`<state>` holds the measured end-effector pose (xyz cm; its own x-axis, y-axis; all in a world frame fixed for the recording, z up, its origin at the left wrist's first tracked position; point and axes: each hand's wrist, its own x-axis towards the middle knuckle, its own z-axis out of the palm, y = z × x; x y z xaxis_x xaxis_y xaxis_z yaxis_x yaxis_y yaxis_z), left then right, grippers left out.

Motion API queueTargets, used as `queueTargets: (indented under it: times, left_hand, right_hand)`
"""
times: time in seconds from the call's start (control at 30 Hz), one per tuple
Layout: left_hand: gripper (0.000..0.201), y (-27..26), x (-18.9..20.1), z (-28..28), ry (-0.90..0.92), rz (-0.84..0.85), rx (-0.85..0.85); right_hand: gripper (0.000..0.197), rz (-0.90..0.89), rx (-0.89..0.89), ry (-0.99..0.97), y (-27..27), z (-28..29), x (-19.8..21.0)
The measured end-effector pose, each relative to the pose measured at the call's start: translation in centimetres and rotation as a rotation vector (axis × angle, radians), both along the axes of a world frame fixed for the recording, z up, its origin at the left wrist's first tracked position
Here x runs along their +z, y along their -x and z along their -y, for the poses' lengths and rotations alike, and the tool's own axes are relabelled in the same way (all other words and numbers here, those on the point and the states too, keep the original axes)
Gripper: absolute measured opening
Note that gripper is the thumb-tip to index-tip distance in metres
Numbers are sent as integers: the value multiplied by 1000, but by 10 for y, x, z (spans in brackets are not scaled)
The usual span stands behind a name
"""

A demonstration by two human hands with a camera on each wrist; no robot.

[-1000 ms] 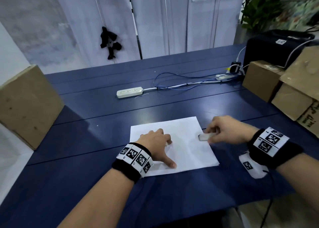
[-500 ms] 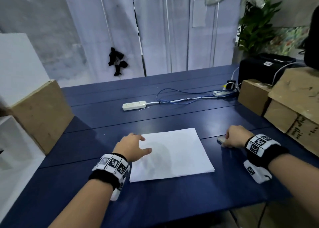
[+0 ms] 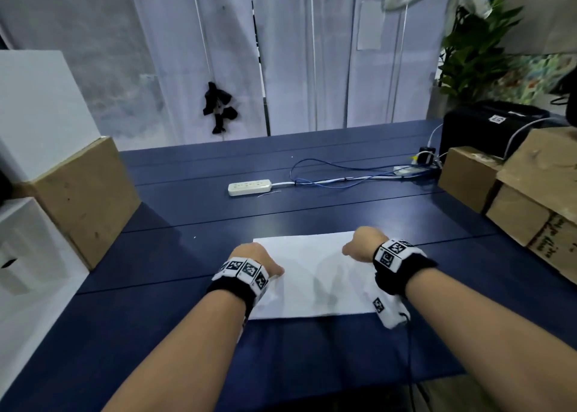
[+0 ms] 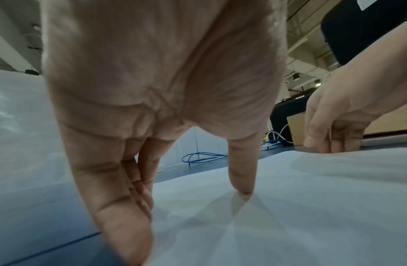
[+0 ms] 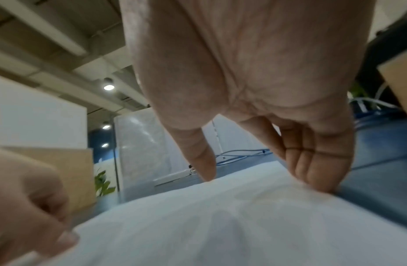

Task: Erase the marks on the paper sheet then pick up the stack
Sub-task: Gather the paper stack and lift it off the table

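A white paper stack (image 3: 315, 274) lies on the blue table (image 3: 156, 333), close to the front edge. My left hand (image 3: 256, 255) is at the stack's left edge. In the left wrist view its thumb (image 4: 242, 187) presses on top of the paper (image 4: 289, 207) and its fingers (image 4: 125, 216) reach down at the edge. My right hand (image 3: 362, 246) is at the far right corner. In the right wrist view its thumb (image 5: 205, 167) sits on top and its fingers (image 5: 316, 171) curl at the edge, where the paper (image 5: 220, 225) bulges up. No eraser is in sight.
A white power strip (image 3: 249, 187) and a blue cable (image 3: 337, 174) lie further back on the table. Cardboard boxes (image 3: 537, 212) and a black case (image 3: 487, 127) crowd the right side. Another cardboard box (image 3: 87, 199) stands at the left.
My right hand carried the eraser off the sheet to the table at the right, then came back empty to the paper's right edge. My left hand slid from the sheet's top to its left edge.
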<state>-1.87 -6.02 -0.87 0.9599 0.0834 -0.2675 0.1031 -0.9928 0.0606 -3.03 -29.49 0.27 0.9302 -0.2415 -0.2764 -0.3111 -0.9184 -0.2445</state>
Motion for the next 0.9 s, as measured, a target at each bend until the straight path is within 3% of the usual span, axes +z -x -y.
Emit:
queueTargets:
  times: [0.17,0.33,0.47,0.6,0.73,0.8,0.9]
  left_hand:
    - [42,0,0,3,-10,36,-1]
    - [46,1,-3,-1,16,45,-2]
    - [50,1,-8,-3,20,64,6]
    - [49,9,-12,-5,0,82,18]
    - [65,17,-20,-7,-6,102,75]
    - [66,19,-18,-5,1,109,86]
    - [67,18,-13,-3,33,86,101]
  right_hand:
    - [49,-72,-93,-78,-15,8,0]
    - [36,-108,-100,-212,-11,14,7]
    - [39,-30,-95,-256,-11,17,-5]
    - [24,0,-60,-314,4,25,-6]
    - [39,41,-120,-301,15,22,-15]
    - [48,55,-124,-141,21,15,-13]
    - [54,58,-129,-143,15,11,-10]
